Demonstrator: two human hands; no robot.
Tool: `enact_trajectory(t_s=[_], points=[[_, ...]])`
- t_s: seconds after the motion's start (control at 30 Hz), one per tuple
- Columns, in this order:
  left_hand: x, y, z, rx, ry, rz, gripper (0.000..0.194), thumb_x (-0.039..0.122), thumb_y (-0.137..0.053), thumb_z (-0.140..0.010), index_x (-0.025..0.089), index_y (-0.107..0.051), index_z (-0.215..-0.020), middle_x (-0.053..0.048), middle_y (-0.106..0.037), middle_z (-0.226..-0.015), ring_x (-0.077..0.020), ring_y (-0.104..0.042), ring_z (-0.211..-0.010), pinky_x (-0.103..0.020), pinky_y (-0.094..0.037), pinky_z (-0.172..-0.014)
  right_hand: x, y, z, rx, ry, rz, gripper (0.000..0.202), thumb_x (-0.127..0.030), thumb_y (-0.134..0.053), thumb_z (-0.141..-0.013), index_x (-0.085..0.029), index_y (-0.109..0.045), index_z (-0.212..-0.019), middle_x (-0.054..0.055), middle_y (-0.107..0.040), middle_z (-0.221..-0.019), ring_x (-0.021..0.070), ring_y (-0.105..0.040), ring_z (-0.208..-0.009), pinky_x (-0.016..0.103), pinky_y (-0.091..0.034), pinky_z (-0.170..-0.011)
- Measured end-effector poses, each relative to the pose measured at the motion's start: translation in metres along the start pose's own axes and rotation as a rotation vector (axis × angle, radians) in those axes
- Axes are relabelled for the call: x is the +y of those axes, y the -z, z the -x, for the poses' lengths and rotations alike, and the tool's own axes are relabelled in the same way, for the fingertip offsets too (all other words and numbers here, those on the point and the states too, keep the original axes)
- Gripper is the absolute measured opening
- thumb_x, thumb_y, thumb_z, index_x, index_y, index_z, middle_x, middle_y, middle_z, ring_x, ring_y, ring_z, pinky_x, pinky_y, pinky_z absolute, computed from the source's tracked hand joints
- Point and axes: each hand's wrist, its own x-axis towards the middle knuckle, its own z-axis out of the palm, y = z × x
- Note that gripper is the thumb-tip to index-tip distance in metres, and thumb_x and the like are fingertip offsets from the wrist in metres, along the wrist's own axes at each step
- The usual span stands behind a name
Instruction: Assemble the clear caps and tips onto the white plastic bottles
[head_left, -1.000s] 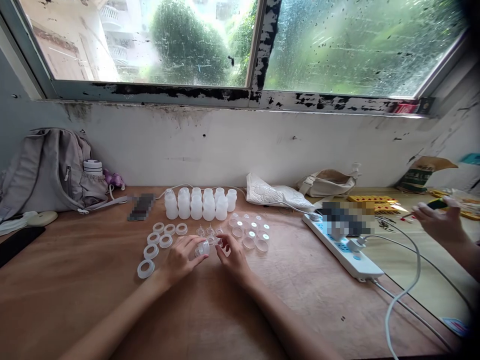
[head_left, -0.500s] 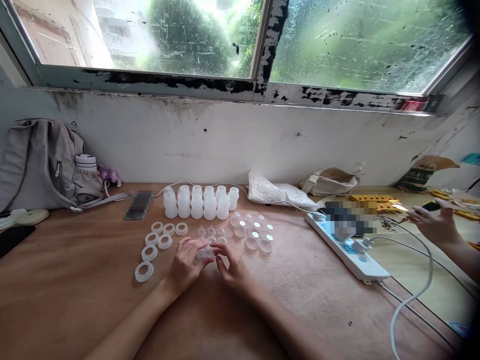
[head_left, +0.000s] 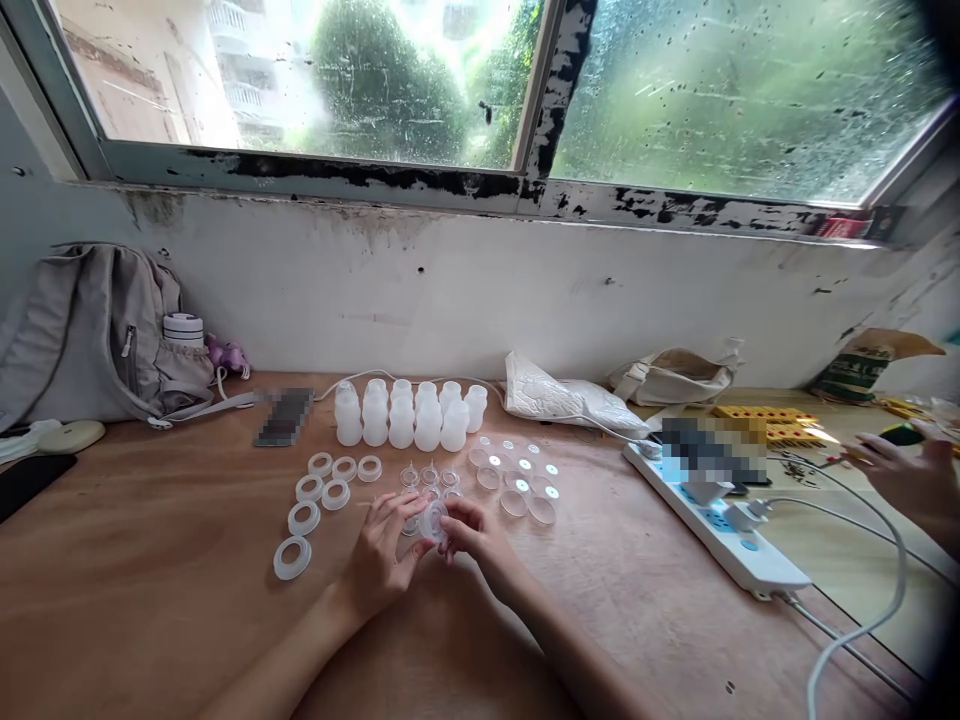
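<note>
Both hands meet over the middle of the table. My left hand (head_left: 384, 550) and my right hand (head_left: 474, 530) pinch a translucent bottle ring (head_left: 433, 521) from its two sides, its round face turned up towards me. Whether a nipple sits inside the ring I cannot tell. Just behind the fingers stand several clear bottle nipples (head_left: 429, 474), partly covered by the hands. Left of them several loose white rings (head_left: 292, 558) lie flat. On the right are several clear round caps (head_left: 541, 511) and small white-dotted discs. Milky small bottles (head_left: 427, 425) stand in rows behind.
A white power strip (head_left: 716, 522) with plugs and cables runs along the right. Past it another person's hand (head_left: 907, 475) holds a small dark object. A phone (head_left: 285, 417), grey backpack (head_left: 97, 340), white plastic package (head_left: 555, 398) and beige bag (head_left: 675, 377) line the back.
The ring between my hands has turned so its round face shows. My right fingers have closed on its side. The view has shifted slightly.
</note>
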Motion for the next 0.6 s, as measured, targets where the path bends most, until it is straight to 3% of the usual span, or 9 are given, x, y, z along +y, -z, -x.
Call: enact_trajectory(t_s=[0.1, 0.3, 0.6], points=[[0.008, 0.004, -0.001, 0.001, 0.089, -0.014, 0.029, 0.025, -0.052, -0.077, 0.018, -0.049, -0.105, -0.008, -0.06, -0.104, -0.0233, -0.052, -0.097, -0.04, -0.036, -0.085, 0.003, -0.001, 0.001, 0.085, 0.098, 0.141, 0.023, -0.034, -0.057, -0.073, -0.015, -0.056, -0.084, 0.0, -0.054, -0.064, 0.0092, -0.049, -0.048, 0.022, -0.041, -0.044], [0.018, 0.006, -0.003, -0.076, 0.37, 0.108, 0.024, 0.026, -0.043, -0.081, 0.02, -0.05, -0.103, -0.002, -0.061, -0.079, -0.0134, -0.053, -0.059, -0.028, -0.042, -0.064, -0.003, -0.006, 0.01, 0.165, 0.317, 0.551, 0.013, -0.023, -0.049, -0.079, -0.019, -0.058, -0.088, 0.0, -0.054, -0.072, 0.0098, -0.047, -0.058, 0.022, -0.04, -0.053], [0.021, -0.002, -0.002, -0.137, 0.58, 0.307, 0.007, 0.025, -0.046, -0.076, 0.019, -0.05, -0.077, 0.002, -0.058, -0.067, -0.0105, -0.053, -0.053, -0.02, -0.039, -0.053, 0.001, -0.011, 0.009, 0.146, 0.237, 0.584, 0.01, -0.019, -0.051, -0.075, -0.018, -0.058, -0.082, -0.001, -0.053, -0.071, 0.0098, -0.046, -0.06, 0.02, -0.038, -0.053]])
